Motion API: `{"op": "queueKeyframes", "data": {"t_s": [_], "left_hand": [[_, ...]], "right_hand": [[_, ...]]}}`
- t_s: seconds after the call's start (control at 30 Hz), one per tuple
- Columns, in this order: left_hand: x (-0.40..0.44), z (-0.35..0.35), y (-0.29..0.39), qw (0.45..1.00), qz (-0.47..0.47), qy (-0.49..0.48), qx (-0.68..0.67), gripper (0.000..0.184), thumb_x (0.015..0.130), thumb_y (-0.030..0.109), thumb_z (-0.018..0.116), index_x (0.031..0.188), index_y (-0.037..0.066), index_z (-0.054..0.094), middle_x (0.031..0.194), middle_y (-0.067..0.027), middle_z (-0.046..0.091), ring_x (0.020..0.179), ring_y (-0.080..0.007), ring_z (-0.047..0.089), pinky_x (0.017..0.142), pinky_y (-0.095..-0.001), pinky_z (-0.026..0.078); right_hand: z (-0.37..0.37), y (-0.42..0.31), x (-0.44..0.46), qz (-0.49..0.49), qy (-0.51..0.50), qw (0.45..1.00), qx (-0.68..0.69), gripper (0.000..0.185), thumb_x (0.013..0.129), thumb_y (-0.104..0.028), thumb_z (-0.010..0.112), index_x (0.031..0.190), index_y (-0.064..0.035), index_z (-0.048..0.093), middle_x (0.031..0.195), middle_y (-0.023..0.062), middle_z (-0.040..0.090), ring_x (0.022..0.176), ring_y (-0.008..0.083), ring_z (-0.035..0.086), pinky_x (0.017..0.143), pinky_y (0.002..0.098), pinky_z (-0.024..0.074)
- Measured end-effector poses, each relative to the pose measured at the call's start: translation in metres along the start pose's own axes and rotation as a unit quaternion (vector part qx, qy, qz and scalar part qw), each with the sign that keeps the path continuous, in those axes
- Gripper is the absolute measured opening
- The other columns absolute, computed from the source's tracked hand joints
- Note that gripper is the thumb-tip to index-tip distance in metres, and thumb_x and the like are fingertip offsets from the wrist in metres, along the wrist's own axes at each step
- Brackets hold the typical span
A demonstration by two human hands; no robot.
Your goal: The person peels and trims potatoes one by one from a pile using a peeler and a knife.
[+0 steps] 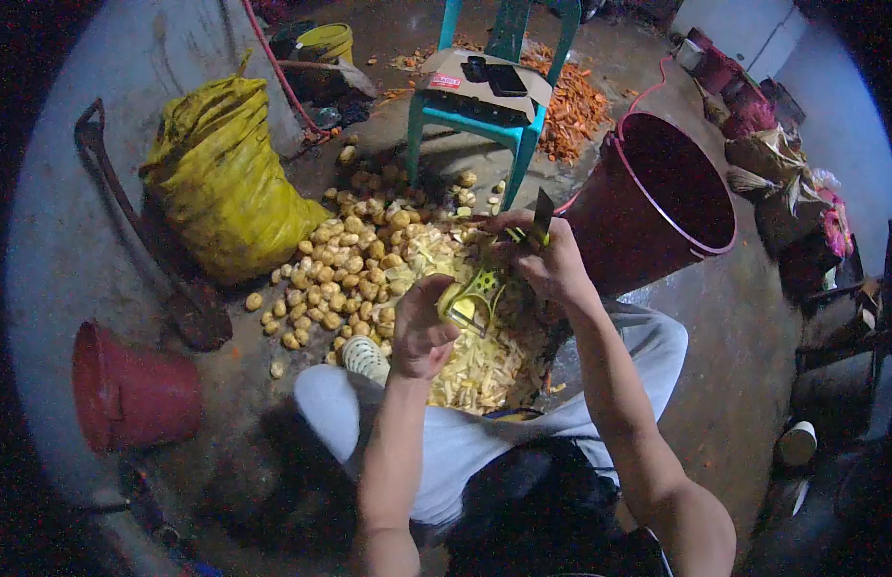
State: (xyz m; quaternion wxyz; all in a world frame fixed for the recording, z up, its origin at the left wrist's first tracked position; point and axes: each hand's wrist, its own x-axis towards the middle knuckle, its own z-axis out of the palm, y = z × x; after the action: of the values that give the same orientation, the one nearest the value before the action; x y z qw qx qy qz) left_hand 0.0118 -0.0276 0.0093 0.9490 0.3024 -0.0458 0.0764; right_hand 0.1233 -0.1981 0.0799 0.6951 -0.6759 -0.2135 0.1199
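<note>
My right hand (552,260) is closed around a green peeler (486,287) with a holed head. A dark flat blade (542,216) sticks up from the same hand; whether it belongs to a separate knife I cannot tell. My left hand (427,329) is closed on a peeled, pale yellow potato (462,307), partly hidden behind the peeler's head. Beneath both hands lies a heap of pale peelings and cut strips (479,370). Whole potatoes (345,264), brownish yellow, spread over the floor to the left of the heap.
A yellow sack (225,183) leans by the wall, beside a long-handled tool (128,212). One red bucket (143,389) stands at left; a larger dark red bucket (648,212) tilts at right. Ahead, a teal chair (475,120) carries cardboard and dark devices. Orange pieces (573,111) lie behind it.
</note>
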Motion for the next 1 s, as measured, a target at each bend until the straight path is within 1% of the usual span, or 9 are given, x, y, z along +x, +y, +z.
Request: {"op": "queueKeyframes", "data": {"t_s": [0.1,0.17,0.3,0.37,0.43,0.53,0.67,0.73,1.0], "left_hand": [[-0.001,0.004,0.001,0.999,-0.008,0.004,-0.04,0.065,0.056,0.003,0.081,0.116,0.0,0.056,0.108,-0.0079,0.062,0.101,-0.0192,0.061,0.092,-0.0305,0.047],[0.0,0.002,-0.003,1.0,0.025,-0.014,-0.009,0.064,0.056,0.004,0.082,0.115,0.0,0.057,0.106,-0.0082,0.063,0.099,-0.0198,0.061,0.091,-0.0308,0.048],[-0.001,-0.011,-0.007,0.999,0.017,-0.044,0.003,0.063,0.056,0.005,0.081,0.114,-0.001,0.057,0.104,-0.0085,0.064,0.098,-0.0207,0.062,0.091,-0.0317,0.049],[0.001,-0.011,-0.005,1.0,-0.003,-0.021,-0.005,0.067,0.057,0.016,0.085,0.115,0.0,0.054,0.105,-0.0083,0.065,0.094,-0.0204,0.065,0.076,-0.0309,0.057],[0.002,-0.009,-0.003,1.0,-0.016,-0.015,-0.003,0.067,0.057,0.016,0.084,0.114,-0.001,0.054,0.104,-0.0089,0.065,0.094,-0.0212,0.066,0.076,-0.0305,0.057],[0.002,-0.005,-0.005,1.0,0.01,0.006,0.016,0.065,0.057,0.014,0.08,0.114,-0.002,0.054,0.106,-0.0104,0.064,0.095,-0.0219,0.065,0.082,-0.0297,0.055],[0.002,0.0,-0.002,1.0,0.013,-0.006,-0.007,0.06,0.058,0.006,0.08,0.112,-0.004,0.056,0.105,-0.0112,0.063,0.098,-0.0213,0.062,0.092,-0.0329,0.049],[0.0,-0.003,-0.001,0.999,0.0,-0.034,0.017,0.061,0.059,0.008,0.081,0.113,-0.005,0.056,0.104,-0.011,0.064,0.098,-0.0213,0.062,0.094,-0.0332,0.048],[0.001,-0.015,-0.01,1.0,0.005,-0.009,-0.009,0.062,0.061,0.012,0.078,0.115,-0.005,0.055,0.109,-0.0129,0.065,0.101,-0.0234,0.064,0.096,-0.0352,0.049]], "right_hand": [[0.001,-0.007,-0.002,-0.061,-0.023,0.991,-0.113,0.018,0.079,0.0,0.07,0.097,0.0019,0.065,0.093,0.0025,0.065,0.09,0.0092,0.059,0.08,0.0251,0.0474],[0.0,-0.011,-0.004,-0.101,-0.048,0.984,-0.14,0.038,0.072,0.009,0.053,0.107,0.0017,0.064,0.094,0.0041,0.067,0.09,0.0116,0.062,0.076,0.0252,0.0484],[-0.023,0.027,0.016,-0.037,0.038,0.989,-0.136,0.016,0.08,0.0,0.069,0.095,0.0009,0.065,0.09,0.0,0.065,0.084,0.0075,0.058,0.075,0.0247,0.0482],[-0.035,0.04,0.023,-0.084,0.058,0.985,-0.139,0.017,0.078,0.001,0.07,0.094,-0.0003,0.065,0.089,-0.0007,0.064,0.085,0.0071,0.057,0.075,0.0242,0.0476],[-0.026,0.032,0.012,-0.076,0.029,0.986,-0.145,0.039,0.067,-0.004,0.062,0.105,0.0026,0.062,0.1,0.0064,0.067,0.1,0.0169,0.062,0.09,0.0307,0.0466],[-0.008,-0.004,-0.005,-0.065,-0.052,0.991,-0.101,0.038,0.069,-0.002,0.063,0.107,0.0025,0.063,0.1,0.0075,0.068,0.094,0.0164,0.065,0.086,0.0296,0.049],[-0.001,-0.012,-0.006,-0.063,-0.013,0.987,-0.147,0.039,0.069,0.007,0.057,0.107,0.0027,0.063,0.097,0.006,0.068,0.089,0.0142,0.065,0.083,0.029,0.0504],[-0.006,-0.003,-0.001,-0.036,0.019,0.989,-0.14,0.019,0.079,0.0,0.069,0.097,0.0014,0.065,0.086,0.0021,0.065,0.083,0.0091,0.059,0.075,0.026,0.0489],[-0.008,0.004,-0.007,-0.074,0.006,0.992,-0.1,0.02,0.076,0.003,0.068,0.096,0.0014,0.065,0.093,0.0026,0.067,0.089,0.0106,0.061,0.08,0.0259,0.0486]]}}
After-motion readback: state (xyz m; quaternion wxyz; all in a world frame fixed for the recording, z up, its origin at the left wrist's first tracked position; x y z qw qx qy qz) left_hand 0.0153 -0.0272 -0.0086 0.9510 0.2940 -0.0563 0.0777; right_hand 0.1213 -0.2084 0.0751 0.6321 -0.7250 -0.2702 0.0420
